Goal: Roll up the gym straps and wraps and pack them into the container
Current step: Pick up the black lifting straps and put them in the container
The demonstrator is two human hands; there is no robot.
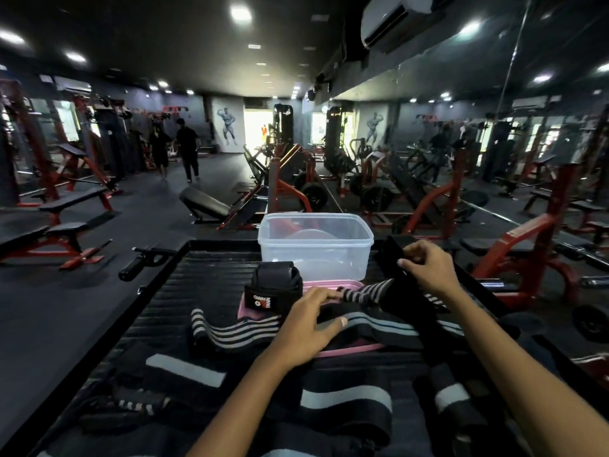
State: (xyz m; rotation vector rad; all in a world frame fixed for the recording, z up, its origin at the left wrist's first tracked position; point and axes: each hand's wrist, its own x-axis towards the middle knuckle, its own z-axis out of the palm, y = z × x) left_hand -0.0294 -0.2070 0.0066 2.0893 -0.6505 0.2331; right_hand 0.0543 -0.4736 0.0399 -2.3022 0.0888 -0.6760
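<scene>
A clear plastic container [315, 247] stands open at the far end of a black ridged surface [211, 275]. Its pink lid [333, 286] lies in front of it, under the wraps. A rolled black strap [273, 286] with a white logo sits left of the lid. My right hand [428, 268] grips the end of a black wrap [393, 258] beside the container. My left hand [313, 324] rests with straight fingers on a black and grey striped wrap [362, 293]. More striped wraps [230, 331] lie spread out nearer to me.
A black handle [138, 262] sticks out at the left edge of the surface. Red and black benches [66, 206] and weight machines fill the gym floor around. Two people [174, 150] walk far off at the left. A mirror wall runs along the right.
</scene>
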